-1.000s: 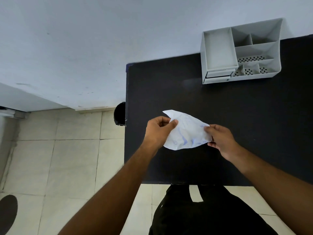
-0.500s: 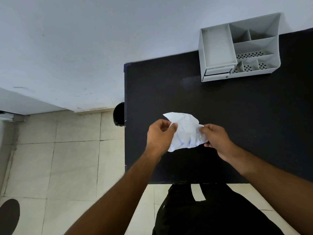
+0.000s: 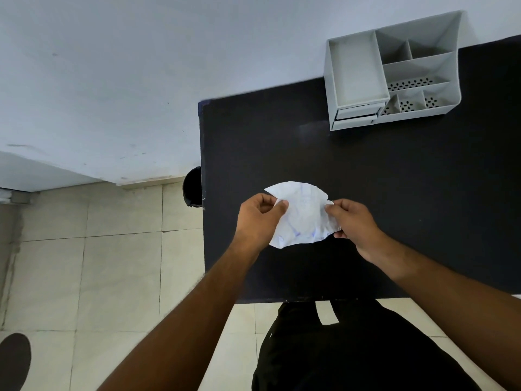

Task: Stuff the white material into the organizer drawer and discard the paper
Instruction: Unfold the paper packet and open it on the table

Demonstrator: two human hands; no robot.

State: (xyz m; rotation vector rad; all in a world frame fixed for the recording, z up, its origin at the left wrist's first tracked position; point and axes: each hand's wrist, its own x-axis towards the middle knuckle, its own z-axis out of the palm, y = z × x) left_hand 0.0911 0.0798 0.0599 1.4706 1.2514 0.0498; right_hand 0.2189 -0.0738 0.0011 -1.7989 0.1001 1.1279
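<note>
A crumpled white paper [image 3: 303, 215] with faint blue marks hangs above the black table [image 3: 394, 179], held between both hands. My left hand [image 3: 258, 218] pinches its left edge with thumb and fingers. My right hand [image 3: 351, 218] grips its right edge. A grey desk organizer [image 3: 392, 71] stands at the table's far edge against the wall, with several open compartments on top and a small drawer [image 3: 355, 115] at its front left, which looks slightly pulled out. No separate white material shows apart from the paper.
A black round bin [image 3: 193, 187] sits on the tiled floor just left of the table's edge. The pale wall runs behind the table. My dark trousers show below the table's near edge. A dark shape lies at the bottom left of the floor.
The paper was bunched narrower half a second ago; now it is spread wider between my hands. Both hands stay at about the same place over the table.
</note>
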